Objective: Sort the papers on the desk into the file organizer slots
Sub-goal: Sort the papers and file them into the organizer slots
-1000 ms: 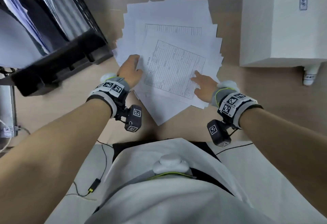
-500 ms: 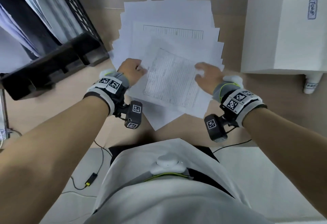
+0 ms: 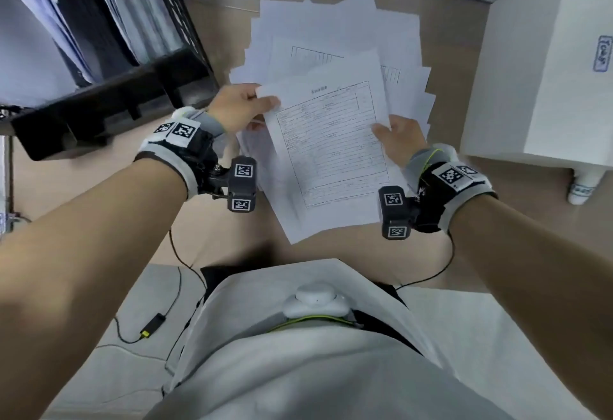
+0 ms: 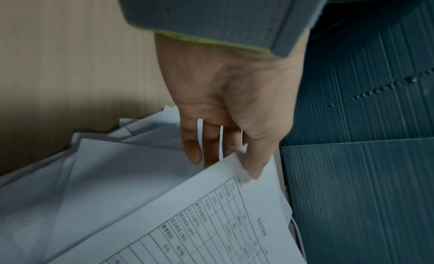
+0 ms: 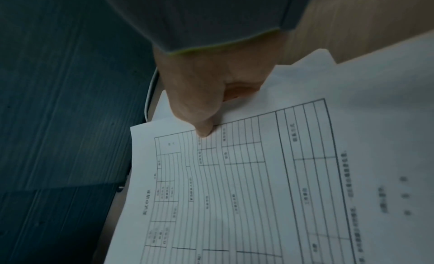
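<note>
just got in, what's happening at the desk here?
A person is sorting papers. Both hands hold a printed form: the left hand pinches its top corner, and the right hand grips its right edge, thumb on top. The form is lifted above a loose pile of sheets fanned out on the desk. The black file organizer stands to the left with papers already in its slots. The form is not filed yet.

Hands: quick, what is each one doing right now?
Left hand: pinches the top corner of the printed form.
Right hand: grips the same form's right edge, thumb on top.
</note>
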